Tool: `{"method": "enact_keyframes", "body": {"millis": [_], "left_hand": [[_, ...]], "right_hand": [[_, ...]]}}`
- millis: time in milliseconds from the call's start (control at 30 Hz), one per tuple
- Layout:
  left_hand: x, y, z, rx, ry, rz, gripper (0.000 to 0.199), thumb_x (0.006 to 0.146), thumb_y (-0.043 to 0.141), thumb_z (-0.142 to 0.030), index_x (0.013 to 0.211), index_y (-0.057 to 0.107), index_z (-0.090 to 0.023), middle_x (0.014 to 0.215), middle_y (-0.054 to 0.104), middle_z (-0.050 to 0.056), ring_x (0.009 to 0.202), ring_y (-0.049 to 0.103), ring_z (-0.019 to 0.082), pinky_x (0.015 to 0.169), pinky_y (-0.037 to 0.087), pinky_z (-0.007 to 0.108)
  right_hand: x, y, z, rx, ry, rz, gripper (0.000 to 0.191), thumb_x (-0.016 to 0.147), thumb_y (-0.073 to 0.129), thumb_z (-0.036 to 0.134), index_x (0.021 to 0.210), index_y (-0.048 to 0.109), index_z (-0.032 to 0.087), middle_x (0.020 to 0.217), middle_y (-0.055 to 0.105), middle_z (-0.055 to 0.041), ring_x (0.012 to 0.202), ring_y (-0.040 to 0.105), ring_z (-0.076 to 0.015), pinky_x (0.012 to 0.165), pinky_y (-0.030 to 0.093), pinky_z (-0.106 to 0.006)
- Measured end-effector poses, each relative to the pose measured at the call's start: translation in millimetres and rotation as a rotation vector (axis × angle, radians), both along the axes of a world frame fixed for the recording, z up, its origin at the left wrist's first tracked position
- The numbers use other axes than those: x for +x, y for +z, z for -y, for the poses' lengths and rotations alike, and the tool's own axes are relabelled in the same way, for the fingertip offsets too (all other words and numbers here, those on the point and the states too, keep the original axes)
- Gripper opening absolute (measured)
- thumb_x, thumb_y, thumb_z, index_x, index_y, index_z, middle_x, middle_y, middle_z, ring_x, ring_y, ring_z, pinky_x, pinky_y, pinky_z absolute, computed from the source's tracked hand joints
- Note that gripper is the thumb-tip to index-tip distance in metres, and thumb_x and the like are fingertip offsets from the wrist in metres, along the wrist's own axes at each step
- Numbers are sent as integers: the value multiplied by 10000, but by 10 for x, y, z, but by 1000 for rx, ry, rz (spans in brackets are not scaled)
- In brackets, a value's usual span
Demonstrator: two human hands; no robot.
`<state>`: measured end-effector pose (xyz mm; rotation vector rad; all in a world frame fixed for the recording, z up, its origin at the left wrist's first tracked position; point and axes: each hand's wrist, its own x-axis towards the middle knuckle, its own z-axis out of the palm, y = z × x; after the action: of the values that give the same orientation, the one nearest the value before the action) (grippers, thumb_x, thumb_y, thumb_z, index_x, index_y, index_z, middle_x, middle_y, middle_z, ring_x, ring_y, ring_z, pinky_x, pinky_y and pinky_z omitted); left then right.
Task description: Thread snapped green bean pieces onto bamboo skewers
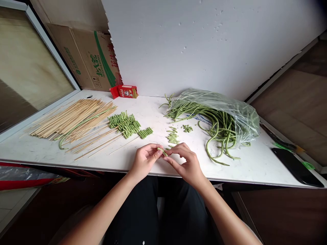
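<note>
Holding beans: a clear, crinkled plastic bag (pixel 247 122), far right, with long beans (pixel 196 109) trailing out in smooth, limp curls.
Red packet (pixel 129 92): small, glossy and boxy, toward the far left, its flap raised; its contents cannot be seen.
Cardboard box (pixel 81 58): brown, far left, with a curved green band and printed lettering; what it holds is hidden.
Hands: the left hand (pixel 145 160) pinches a short bean piece (pixel 162 151) at the near middle, over the counter (pixel 255 163); the right hand (pixel 186 163) closes thumb and forefinger on its right end.
Skewers (pixel 74 117): thin, straight, pale wood, fanned in a heap on the left.
Threaded pieces (pixel 125 124): stubby green cylinders packed side by side on skewer ends, left of centre.
Loose pieces (pixel 173 136): a ladder-like row beyond the hands, with a small pile (pixel 187 128) just right.
Counter: white, smooth, faintly veined.
Phone (pixel 296 166): flat, black, near right.
</note>
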<state>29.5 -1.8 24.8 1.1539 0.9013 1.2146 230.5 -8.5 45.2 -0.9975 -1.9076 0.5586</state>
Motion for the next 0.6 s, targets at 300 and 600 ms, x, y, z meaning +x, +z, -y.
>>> {"method": "enact_keyframes", "body": {"millis": [300, 600], "left_hand": [[-3, -31, -1, -19, 0, 17, 365, 877, 852, -375, 1111, 749, -114, 1009, 823, 127, 934, 804, 238, 950, 634, 373], [-54, -7, -20, -9, -45, -133, 374, 885, 833, -418, 1120, 799, -129, 1031, 826, 131, 903, 801, 254, 910, 649, 390]], "right_hand": [[-25, -15, -8, 51, -44, -26, 184, 978, 743, 224, 1142, 777, 300, 1017, 793, -52, 978, 663, -259, 843, 568, -443], [19, -60, -44, -22, -65, -36, 161, 991, 727, 267, 1137, 790, 291, 1024, 793, -67, 1000, 665, -273, 846, 573, -448]]}}
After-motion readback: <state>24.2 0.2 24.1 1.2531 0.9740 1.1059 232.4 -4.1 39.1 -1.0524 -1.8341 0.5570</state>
